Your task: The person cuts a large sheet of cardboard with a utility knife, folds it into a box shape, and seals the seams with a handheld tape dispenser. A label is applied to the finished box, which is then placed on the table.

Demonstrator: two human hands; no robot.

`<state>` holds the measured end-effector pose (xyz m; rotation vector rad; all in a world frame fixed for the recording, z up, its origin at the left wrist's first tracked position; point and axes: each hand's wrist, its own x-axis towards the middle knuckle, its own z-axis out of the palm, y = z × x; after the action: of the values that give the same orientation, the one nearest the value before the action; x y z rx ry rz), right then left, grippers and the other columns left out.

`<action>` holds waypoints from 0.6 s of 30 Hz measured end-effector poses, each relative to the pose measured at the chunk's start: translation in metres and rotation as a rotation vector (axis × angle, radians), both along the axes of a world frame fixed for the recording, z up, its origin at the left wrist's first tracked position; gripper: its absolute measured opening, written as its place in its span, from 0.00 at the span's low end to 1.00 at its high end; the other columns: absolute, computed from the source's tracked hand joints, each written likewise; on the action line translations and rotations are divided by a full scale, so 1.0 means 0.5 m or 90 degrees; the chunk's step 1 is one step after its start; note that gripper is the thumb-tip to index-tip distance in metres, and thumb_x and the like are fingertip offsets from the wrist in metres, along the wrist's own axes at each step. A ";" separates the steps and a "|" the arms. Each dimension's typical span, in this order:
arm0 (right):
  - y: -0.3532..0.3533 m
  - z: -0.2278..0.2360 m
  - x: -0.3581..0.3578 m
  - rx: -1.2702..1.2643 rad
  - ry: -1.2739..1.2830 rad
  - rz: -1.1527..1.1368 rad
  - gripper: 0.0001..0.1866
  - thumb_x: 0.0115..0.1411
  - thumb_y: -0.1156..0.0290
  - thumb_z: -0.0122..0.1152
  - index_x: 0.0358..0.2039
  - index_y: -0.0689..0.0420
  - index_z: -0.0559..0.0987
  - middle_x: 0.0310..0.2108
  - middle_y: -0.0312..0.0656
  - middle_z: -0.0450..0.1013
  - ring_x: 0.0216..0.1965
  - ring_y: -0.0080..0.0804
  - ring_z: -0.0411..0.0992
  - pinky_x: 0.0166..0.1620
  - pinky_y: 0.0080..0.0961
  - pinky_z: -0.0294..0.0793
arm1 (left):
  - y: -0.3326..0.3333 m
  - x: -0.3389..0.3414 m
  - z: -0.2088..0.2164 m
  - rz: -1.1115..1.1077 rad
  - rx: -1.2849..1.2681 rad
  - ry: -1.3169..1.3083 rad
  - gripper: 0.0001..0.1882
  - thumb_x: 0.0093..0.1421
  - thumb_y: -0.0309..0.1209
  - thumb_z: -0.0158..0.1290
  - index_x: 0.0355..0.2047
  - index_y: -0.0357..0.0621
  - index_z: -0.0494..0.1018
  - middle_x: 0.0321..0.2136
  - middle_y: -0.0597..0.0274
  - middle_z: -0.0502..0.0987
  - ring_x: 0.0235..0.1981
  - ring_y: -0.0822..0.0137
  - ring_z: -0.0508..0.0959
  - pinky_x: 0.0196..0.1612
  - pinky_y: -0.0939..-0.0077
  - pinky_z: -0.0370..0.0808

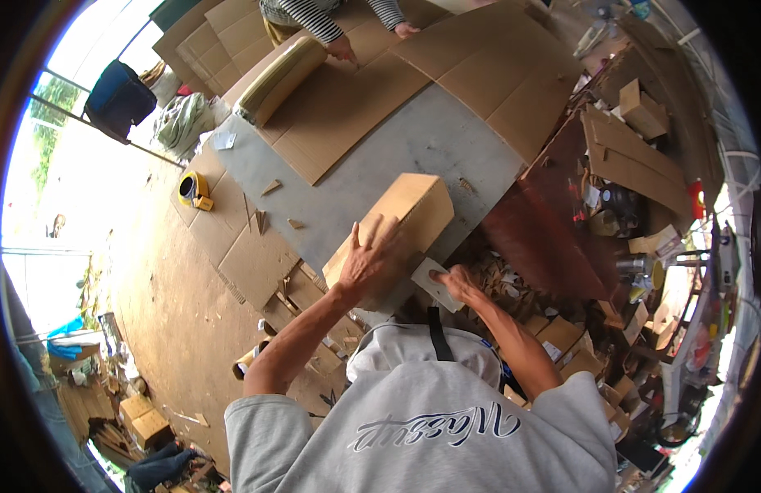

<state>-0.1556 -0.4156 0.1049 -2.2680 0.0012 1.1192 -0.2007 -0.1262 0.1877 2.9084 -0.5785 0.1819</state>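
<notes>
A long brown cardboard box (413, 193) lies slantwise at the near edge of the grey tabletop (380, 156). My left hand (368, 256) rests on its upper face with the fingers spread. At the box's near right end, my right hand (454, 284) is closed around a flat, whitish rectangular piece (436, 283). What that piece is, I cannot make out. Part of the box's near side is blurred.
Across the table, a person in striped sleeves (310, 16) touches a large cardboard sheet (347, 107). A cardboard roll (286, 78) lies on it. To the left sits a yellow tape roll (191, 187). Scraps and small boxes (561, 337) crowd the right side.
</notes>
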 end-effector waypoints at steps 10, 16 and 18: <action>0.075 0.021 -0.021 -0.088 -0.015 -0.026 0.34 0.61 0.42 0.61 0.47 0.65 0.87 0.51 0.65 0.80 0.57 0.60 0.78 0.59 0.47 0.76 | -0.065 -0.032 -0.193 -0.149 0.326 0.030 0.35 0.68 0.34 0.46 0.74 0.33 0.61 0.75 0.51 0.61 0.78 0.53 0.54 0.81 0.60 0.48; 0.065 0.025 -0.078 -0.183 -0.119 0.173 0.21 0.62 0.58 0.58 0.42 0.61 0.89 0.44 0.59 0.84 0.49 0.62 0.82 0.50 0.52 0.81 | -0.106 -0.073 -0.347 -0.195 0.257 0.093 0.29 0.66 0.30 0.48 0.67 0.31 0.69 0.72 0.39 0.64 0.75 0.44 0.60 0.79 0.49 0.52; -0.001 0.011 -0.077 -0.188 -0.098 0.041 0.27 0.62 0.49 0.62 0.41 0.63 0.88 0.42 0.60 0.84 0.47 0.59 0.83 0.49 0.51 0.81 | -0.120 -0.085 -0.333 -0.198 0.070 0.121 0.28 0.64 0.28 0.51 0.64 0.30 0.72 0.70 0.37 0.65 0.73 0.42 0.63 0.77 0.44 0.55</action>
<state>-0.1941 -0.4161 0.1103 -2.6296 0.0351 1.0296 -0.2434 -0.1860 0.0212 2.8429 -1.0197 -0.1700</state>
